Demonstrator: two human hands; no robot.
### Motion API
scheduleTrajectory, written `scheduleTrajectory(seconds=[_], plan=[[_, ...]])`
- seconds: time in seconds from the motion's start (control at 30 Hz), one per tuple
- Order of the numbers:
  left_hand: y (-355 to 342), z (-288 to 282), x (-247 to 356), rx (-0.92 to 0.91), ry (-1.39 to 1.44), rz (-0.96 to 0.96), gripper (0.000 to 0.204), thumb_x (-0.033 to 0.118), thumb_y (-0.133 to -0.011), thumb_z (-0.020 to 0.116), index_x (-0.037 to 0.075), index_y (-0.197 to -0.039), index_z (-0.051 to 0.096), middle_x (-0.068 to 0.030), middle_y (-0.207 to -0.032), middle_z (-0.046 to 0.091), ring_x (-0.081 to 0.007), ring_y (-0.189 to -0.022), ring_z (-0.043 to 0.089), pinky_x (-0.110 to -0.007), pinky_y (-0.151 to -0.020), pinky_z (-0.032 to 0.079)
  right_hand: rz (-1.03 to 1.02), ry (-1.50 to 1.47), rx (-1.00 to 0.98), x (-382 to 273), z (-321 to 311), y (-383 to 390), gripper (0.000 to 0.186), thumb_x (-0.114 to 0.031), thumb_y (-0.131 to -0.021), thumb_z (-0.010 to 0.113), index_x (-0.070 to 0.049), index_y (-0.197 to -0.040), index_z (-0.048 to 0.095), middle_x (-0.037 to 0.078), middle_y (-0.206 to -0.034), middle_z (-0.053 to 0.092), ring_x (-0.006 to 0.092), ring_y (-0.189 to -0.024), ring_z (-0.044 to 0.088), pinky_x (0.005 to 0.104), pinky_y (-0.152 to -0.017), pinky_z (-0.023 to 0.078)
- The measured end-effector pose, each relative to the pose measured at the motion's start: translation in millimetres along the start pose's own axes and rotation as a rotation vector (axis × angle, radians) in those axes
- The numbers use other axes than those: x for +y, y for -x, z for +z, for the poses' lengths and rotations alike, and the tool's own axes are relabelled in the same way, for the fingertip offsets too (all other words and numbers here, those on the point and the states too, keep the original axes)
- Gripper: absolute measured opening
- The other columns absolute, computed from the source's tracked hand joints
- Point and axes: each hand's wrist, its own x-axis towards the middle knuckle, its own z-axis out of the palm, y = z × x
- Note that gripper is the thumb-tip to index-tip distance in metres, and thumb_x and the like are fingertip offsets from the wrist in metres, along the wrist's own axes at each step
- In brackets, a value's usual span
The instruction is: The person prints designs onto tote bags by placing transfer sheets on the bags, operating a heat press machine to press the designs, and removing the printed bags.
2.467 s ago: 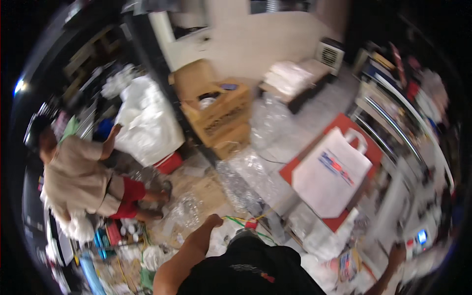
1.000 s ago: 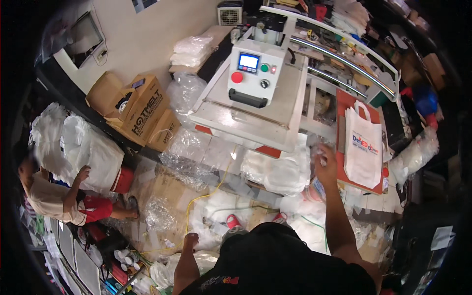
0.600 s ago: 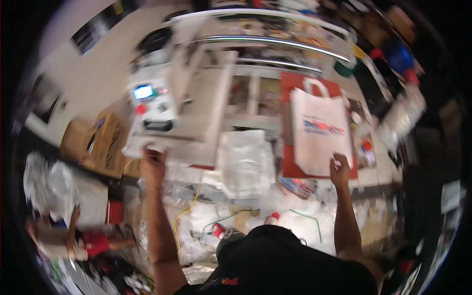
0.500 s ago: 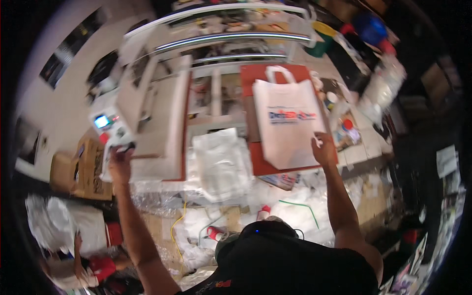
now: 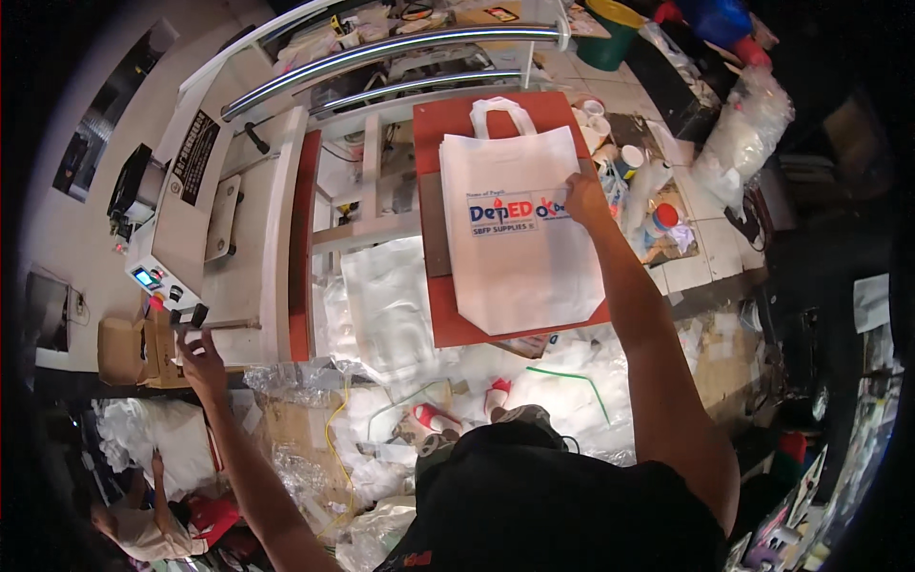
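Observation:
A white non-woven tote bag point(image 5: 515, 276) with looped handles and a red and blue print lies on a reddish board point(image 5: 438, 114). My right hand point(image 5: 586, 202) is at the bag’s right edge, fingers curled onto it. My left hand point(image 5: 202, 355) has its fingers apart just below the black handle point(image 5: 191, 315) on the white press machine’s control box point(image 5: 157, 281); whether the fingertips touch it is unclear. A white sheet-like stack point(image 5: 381, 305) sits lower down between the machine’s plate and the board.
Two metal rails point(image 5: 381, 38) cross the back. Cups and containers point(image 5: 629, 167), a green bucket point(image 5: 600, 48) and a wrapped bundle point(image 5: 739, 133) are at the right. Cardboard boxes point(image 5: 124, 353) stand left; another person point(image 5: 157, 529) is at the lower left. Plastic and white scraps point(image 5: 572, 400) cover the floor.
My view has turned rightward to face the machine and board. My left hand has come up to the control box’s handle, and my right hand has moved up onto the bag’s edge.

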Motion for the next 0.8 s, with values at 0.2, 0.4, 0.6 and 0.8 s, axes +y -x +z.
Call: scheduleTrajectory(seconds=[0.2, 0.4, 0.6, 0.8], plan=[[104, -21, 36, 0.019, 0.041, 0.167, 0.034, 0.01, -0.093, 0.06, 0.001, -0.124, 0.05, -0.0139, -0.082, 0.057, -0.0239, -0.066, 0.054, -0.035, -0.061, 0.045, -0.214, 0.047, 0.145, -79, -35, 72, 0.007, -0.004, -0.073, 0.06, -0.004, -0.081, 0.06, 0.018, -0.082, 0.059, 0.0375, -0.078, 0.059, 0.0472, -0.072, 0.049], [244, 5, 24, -0.57, 0.324, -0.083, 0.018, 0.004, -0.09, 0.059, 0.0, -0.107, 0.06, -0.0096, -0.081, 0.06, -0.0177, -0.065, 0.056, -0.029, -0.06, 0.047, -0.298, -0.246, -0.724, -172, -23, 262, 0.013, -0.005, -0.066, 0.064, -0.006, -0.077, 0.058, 0.015, -0.083, 0.053, 0.0355, -0.084, 0.055, 0.0442, -0.072, 0.046], [353, 18, -15, -1.048, 0.401, -0.284, 0.023, 0.017, -0.084, 0.067, 0.005, -0.103, 0.065, -0.0145, -0.083, 0.066, -0.0298, -0.075, 0.064, -0.04, -0.07, 0.052, -0.102, -0.205, -1.257, -210, 18, 314, 0.016, -0.015, -0.071, 0.066, -0.004, -0.083, 0.063, 0.015, -0.08, 0.066, 0.0319, -0.078, 0.065, 0.0413, -0.069, 0.05], [412, -8, -98, -1.259, 0.23, -0.418, 0.032, 0.027, -0.088, 0.063, 0.004, -0.11, 0.062, -0.0178, -0.087, 0.068, -0.0318, -0.081, 0.068, -0.04, -0.074, 0.053, -0.066, 0.013, -1.195, -208, 194, 338, 0.038, -0.041, -0.081, 0.07, -0.003, -0.084, 0.067, 0.017, -0.081, 0.07, 0.0285, -0.077, 0.069, 0.0404, -0.069, 0.055]])
